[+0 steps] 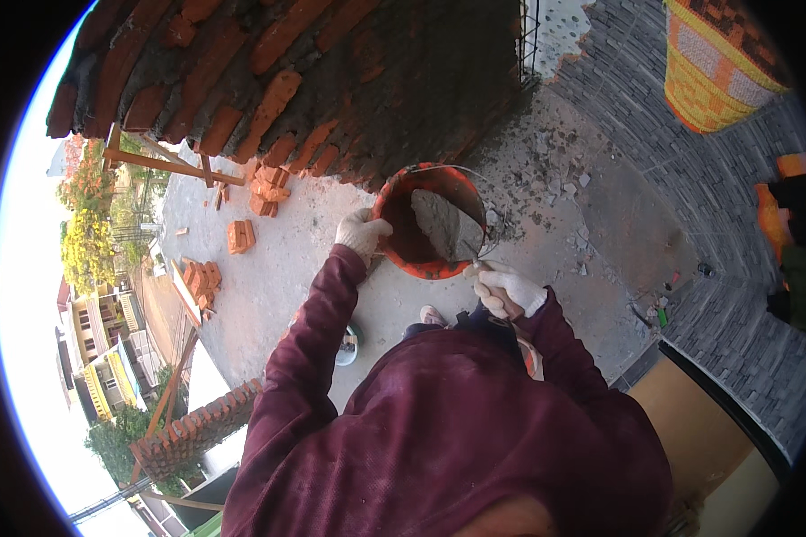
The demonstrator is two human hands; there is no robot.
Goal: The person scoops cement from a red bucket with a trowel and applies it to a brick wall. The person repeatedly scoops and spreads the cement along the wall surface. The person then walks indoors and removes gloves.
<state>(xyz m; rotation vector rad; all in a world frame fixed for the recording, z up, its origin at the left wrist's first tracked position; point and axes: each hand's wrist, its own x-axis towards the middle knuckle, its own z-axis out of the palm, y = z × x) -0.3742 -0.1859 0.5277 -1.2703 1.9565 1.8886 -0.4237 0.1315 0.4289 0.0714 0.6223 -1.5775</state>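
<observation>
An orange bucket (396, 234) with grey mortar (434, 219) inside and a wire handle is held up below the brickwork. My left hand (360, 233), in a white knit glove, is closed on the bucket's left rim. My right hand (503, 288), also gloved, is closed at the bucket's lower right, around what looks like the handle of a metal tool (473, 261) reaching to the rim; its exact shape cannot be made out. My white shoe (432, 315) shows on the concrete floor below.
A brick wall smeared with mortar (269, 107) fills the top, with wooden supports (170, 166) at left. Brick stacks (240, 235), a white container (347, 347) and rubble (569, 190) lie on the floor. A yellow-orange woven item (716, 72) hangs by grey stone cladding (654, 143) at right.
</observation>
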